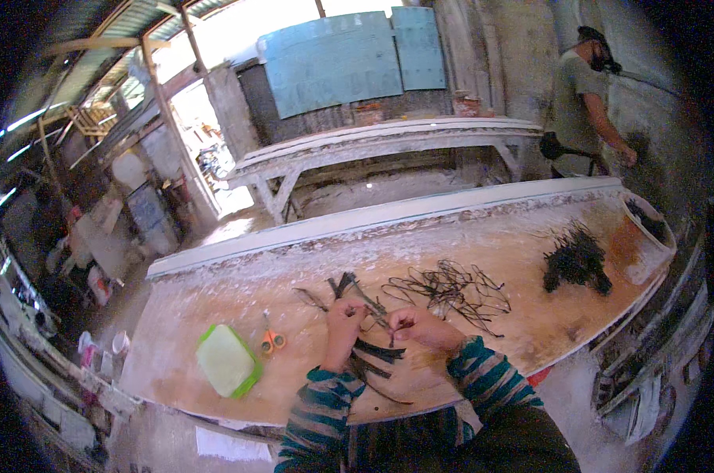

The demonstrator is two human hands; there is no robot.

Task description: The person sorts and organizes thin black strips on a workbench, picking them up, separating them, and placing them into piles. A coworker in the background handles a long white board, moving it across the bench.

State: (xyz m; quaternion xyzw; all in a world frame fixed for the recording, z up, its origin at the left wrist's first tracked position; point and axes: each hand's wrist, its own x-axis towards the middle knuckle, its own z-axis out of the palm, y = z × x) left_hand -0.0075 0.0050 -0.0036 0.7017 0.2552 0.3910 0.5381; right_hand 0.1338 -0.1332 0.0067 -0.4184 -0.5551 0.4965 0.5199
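Both of my hands are closed over thin dark strands (376, 314) above the wooden tabletop. My left hand (346, 325) pinches them at one side, and my right hand (420, 326) pinches them a short way to the right. Short black strips (379, 351) lie beneath and between my wrists, and others stick out beyond my left hand. A loose tangle of black cord (451, 292) rests just beyond my right hand. To the left of my left hand lie orange-handled scissors (272, 340) and a pale, green-edged plastic container (228, 360).
A heap of black strands (577, 258) sits on the table's right side, near a tipped whitish bucket (648, 236) with dark contents. A long pale board (388, 221) runs along the table's far edge. Behind stands a white bench (388, 148); another person (589, 102) stands at the far right.
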